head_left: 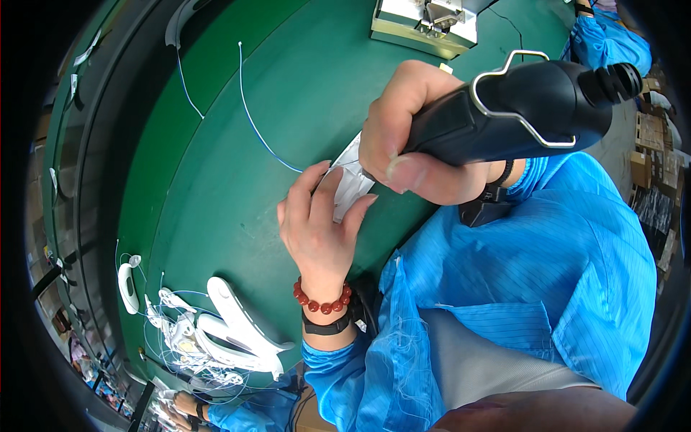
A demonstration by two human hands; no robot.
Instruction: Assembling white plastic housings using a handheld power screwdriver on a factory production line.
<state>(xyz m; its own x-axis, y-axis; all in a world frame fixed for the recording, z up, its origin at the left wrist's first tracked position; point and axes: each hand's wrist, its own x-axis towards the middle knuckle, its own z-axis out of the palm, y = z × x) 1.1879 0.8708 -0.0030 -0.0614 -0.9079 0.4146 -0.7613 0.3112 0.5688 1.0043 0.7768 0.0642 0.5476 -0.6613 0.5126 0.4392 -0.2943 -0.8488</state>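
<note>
right hand (392, 126) is wrapped round a black handheld tool (533, 97). left hand (319, 241) touches a white part (351, 189), can't tell its grip. white casings (237, 317) piled at seven o'clock.

A black handheld tool (536, 101) with a rounded body, silver wire bail and ribbed rear end is held at a slant, its rear toward the upper right, its front directed at a white piece (353, 191), partly covered by fingers. A thin blue cable (249, 112) curves down to the fingers beside that piece; any join is hidden.
</note>
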